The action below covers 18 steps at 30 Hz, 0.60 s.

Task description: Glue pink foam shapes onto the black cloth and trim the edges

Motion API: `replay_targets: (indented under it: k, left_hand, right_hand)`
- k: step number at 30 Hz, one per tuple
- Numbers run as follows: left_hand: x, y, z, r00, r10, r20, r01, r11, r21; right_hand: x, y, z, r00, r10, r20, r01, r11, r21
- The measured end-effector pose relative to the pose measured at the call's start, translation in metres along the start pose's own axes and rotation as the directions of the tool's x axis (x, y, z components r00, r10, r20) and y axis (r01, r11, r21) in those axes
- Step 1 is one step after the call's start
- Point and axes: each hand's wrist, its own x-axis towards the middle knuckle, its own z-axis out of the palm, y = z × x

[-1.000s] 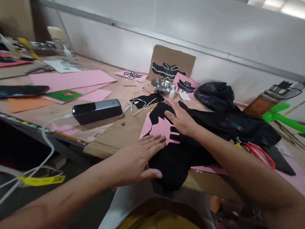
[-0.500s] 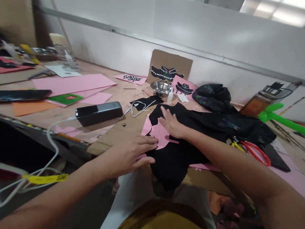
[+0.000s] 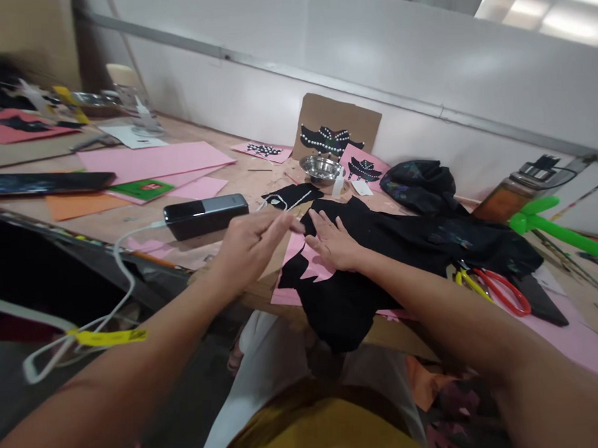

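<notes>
Spread over the front edge of the table lies black fabric (image 3: 338,307) with a ragged cut edge. A pink sheet (image 3: 288,296) is partly under it and shows through a jagged gap. My right hand (image 3: 335,243) rests flat on the fabric, fingers spread, beside that gap. With fingers stretched out and turned on edge, my left hand (image 3: 251,248) is at the upper left edge of the pink sheet, near my right fingertips. Whether it touches the sheet I cannot tell. Neither hand holds anything.
Red-handled scissors (image 3: 505,294) and a yellow-handled tool (image 3: 470,284) lie right of my right forearm. Behind are a metal bowl (image 3: 319,169), a glue bottle (image 3: 337,183) and beaded black cutouts (image 3: 328,139). A power bank (image 3: 205,215) with a white cable is at left.
My left hand has lifted off the lower part of the pink sheet and moved up toward my right fingertips. The black fabric's left edge now lies further over the pink. My right hand stays flat.
</notes>
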Motion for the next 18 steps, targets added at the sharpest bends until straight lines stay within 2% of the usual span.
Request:
replay_targets:
  k: [2, 5, 7, 9, 10, 13, 16, 18]
  left_hand:
    - [0.024, 0.004, 0.009, 0.988, -0.059, -0.142, 0.048, 0.996, -0.078]
    - [0.061, 0.005, 0.026, 0.966, -0.084, -0.244, 0.015, 0.962, -0.272]
    - [0.082, 0.000, 0.035, 0.954, -0.069, -0.290, -0.029, 0.947, -0.321]
    - [0.097, -0.011, 0.043, 0.935, -0.069, -0.348, -0.049, 0.947, -0.318]
    - [0.101, -0.018, 0.045, 0.925, -0.065, -0.375, -0.055, 0.952, -0.301]
    - [0.103, -0.040, 0.050, 0.906, -0.053, -0.421, -0.027, 0.983, -0.183]
    - [0.096, -0.057, 0.050, 0.899, -0.025, -0.437, -0.019, 0.995, -0.097]
    - [0.094, -0.062, 0.048, 0.887, -0.012, -0.461, -0.035, 0.995, -0.092]
  right_hand:
    - [0.000, -0.004, -0.012, 0.999, 0.037, -0.035, -0.034, 0.997, 0.065]
    - [-0.003, -0.018, -0.018, 0.987, -0.001, -0.158, 0.011, 0.998, 0.064]
    - [-0.006, -0.029, -0.008, 0.979, -0.063, -0.192, 0.061, 0.998, -0.019]
    - [-0.010, -0.038, 0.010, 0.989, -0.100, -0.113, 0.087, 0.989, -0.116]
    - [-0.011, -0.041, 0.019, 0.991, -0.114, -0.074, 0.102, 0.985, -0.141]
    - [-0.013, -0.041, 0.033, 0.992, -0.100, -0.074, 0.088, 0.985, -0.151]
    - [-0.009, -0.037, 0.023, 0.994, -0.091, -0.065, 0.087, 0.994, -0.065]
    - [-0.004, -0.036, 0.009, 0.996, -0.022, -0.081, 0.026, 0.999, 0.046]
